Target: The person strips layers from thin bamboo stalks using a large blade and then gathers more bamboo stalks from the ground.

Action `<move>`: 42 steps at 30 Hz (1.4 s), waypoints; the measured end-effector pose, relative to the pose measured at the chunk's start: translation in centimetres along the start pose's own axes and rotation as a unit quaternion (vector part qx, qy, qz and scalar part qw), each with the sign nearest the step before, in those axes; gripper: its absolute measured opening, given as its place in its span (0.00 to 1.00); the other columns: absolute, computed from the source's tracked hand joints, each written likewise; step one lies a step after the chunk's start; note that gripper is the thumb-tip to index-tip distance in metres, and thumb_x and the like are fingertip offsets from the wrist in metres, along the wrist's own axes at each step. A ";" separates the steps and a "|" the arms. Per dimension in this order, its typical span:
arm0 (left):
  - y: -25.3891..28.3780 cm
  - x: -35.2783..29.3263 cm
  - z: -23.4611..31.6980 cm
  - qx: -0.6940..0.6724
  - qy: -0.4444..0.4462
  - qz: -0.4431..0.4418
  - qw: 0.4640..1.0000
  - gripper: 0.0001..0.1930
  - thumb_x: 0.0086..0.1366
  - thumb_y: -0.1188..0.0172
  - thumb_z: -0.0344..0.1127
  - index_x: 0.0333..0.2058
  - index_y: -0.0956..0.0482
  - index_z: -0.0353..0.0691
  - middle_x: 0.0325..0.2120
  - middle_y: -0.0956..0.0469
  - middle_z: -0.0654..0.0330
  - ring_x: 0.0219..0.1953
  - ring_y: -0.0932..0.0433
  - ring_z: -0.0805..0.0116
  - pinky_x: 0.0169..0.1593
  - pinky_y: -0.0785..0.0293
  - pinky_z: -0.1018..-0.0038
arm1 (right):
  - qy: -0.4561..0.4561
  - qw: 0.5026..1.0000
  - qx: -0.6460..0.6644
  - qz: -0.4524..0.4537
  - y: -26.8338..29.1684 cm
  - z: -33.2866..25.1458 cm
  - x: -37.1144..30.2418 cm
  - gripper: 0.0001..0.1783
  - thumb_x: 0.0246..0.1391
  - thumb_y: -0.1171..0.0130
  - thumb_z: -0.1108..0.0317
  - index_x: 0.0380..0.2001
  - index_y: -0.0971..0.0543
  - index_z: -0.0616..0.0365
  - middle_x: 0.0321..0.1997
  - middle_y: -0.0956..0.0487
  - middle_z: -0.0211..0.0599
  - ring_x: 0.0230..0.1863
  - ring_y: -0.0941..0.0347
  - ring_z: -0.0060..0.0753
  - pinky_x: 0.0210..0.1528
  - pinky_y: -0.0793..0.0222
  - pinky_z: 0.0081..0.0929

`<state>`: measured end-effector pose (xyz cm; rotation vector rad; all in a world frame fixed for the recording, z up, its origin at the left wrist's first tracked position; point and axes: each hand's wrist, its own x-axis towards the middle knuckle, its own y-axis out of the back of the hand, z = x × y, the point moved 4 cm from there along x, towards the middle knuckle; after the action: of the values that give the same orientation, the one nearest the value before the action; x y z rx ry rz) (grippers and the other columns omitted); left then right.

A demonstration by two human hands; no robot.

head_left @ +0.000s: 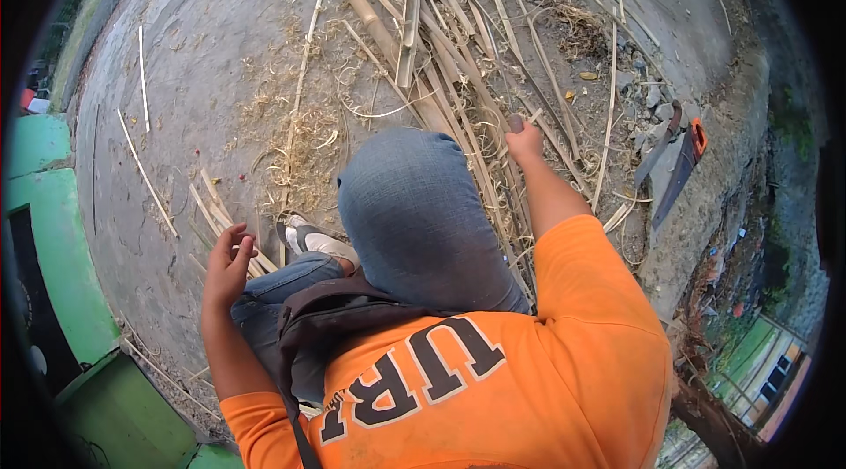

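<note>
My right hand (525,142) is closed beyond my raised knee, over the pile of split bamboo strips (480,108). A short brown end pokes out above its fist; what that belongs to is hidden. To the left of my shin, my left hand (231,262) hangs with its fingers loosely bent and apart, and nothing shows in them. Just beside it, several pale bamboo strips (211,205) lie on the ground. A thick bamboo pole (361,7) runs through the pile, with a channel-shaped split length (411,20) on top.
Right of the pile, a knife (656,152) with a brown handle lies beside a saw (680,171) with an orange handle, near broken stones (650,97). Curled shavings (304,130) cover the concrete ahead of my foot (313,238). A green structure (66,258) stands at far left.
</note>
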<state>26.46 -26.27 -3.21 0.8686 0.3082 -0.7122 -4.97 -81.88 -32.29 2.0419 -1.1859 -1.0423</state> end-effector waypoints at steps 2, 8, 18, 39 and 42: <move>0.0 -0.5 -0.8 -0.015 0.012 0.008 1.000 0.23 0.77 0.41 0.40 0.64 0.29 0.34 0.50 0.19 0.54 0.45 0.17 0.66 0.49 0.21 0.70 | -0.033 0.999 -0.004 -0.018 -1.1 -0.3 -1.4 0.16 0.52 0.35 0.60 0.41 0.15 0.56 0.43 0.14 0.48 0.48 0.18 0.54 0.53 0.26 0.48; -0.1 -1.7 -0.9 -0.052 0.017 0.014 0.998 0.22 0.79 0.43 0.40 0.64 0.29 0.34 0.49 0.19 0.55 0.44 0.17 0.68 0.48 0.22 0.73 | -0.003 0.986 -0.160 -0.040 -1.2 -2.6 -3.1 0.19 0.52 0.35 0.59 0.48 0.16 0.53 0.53 0.18 0.47 0.62 0.28 0.51 0.67 0.32 0.44; 1.1 -2.6 -1.3 -0.050 0.011 0.033 0.998 0.23 0.79 0.43 0.45 0.64 0.29 0.36 0.50 0.19 0.58 0.43 0.19 0.72 0.45 0.25 0.75 | 0.045 0.984 -0.175 0.000 2.9 0.1 -3.5 0.19 0.51 0.36 0.61 0.46 0.17 0.54 0.48 0.15 0.52 0.53 0.20 0.58 0.59 0.26 0.51; -0.6 -3.0 -1.3 -0.095 0.000 0.029 0.995 0.25 0.79 0.44 0.49 0.64 0.28 0.37 0.50 0.18 0.60 0.43 0.19 0.74 0.44 0.27 0.77 | -0.020 0.956 -0.290 -0.038 13.1 -1.8 -2.4 0.15 0.65 0.41 0.56 0.51 0.16 0.46 0.53 0.14 0.42 0.54 0.17 0.51 0.55 0.22 0.48; -0.5 -3.1 -1.5 -0.108 -0.006 0.028 0.994 0.25 0.78 0.43 0.49 0.64 0.28 0.37 0.49 0.18 0.60 0.43 0.19 0.73 0.44 0.27 0.77 | -0.019 0.951 -0.307 -0.018 16.0 -1.2 -2.3 0.15 0.64 0.40 0.56 0.50 0.16 0.46 0.52 0.14 0.42 0.53 0.17 0.51 0.54 0.22 0.49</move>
<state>23.93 -23.92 -2.79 0.6651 0.3418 -0.6193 -12.01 -87.12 -18.61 1.5581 -0.7129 -1.2779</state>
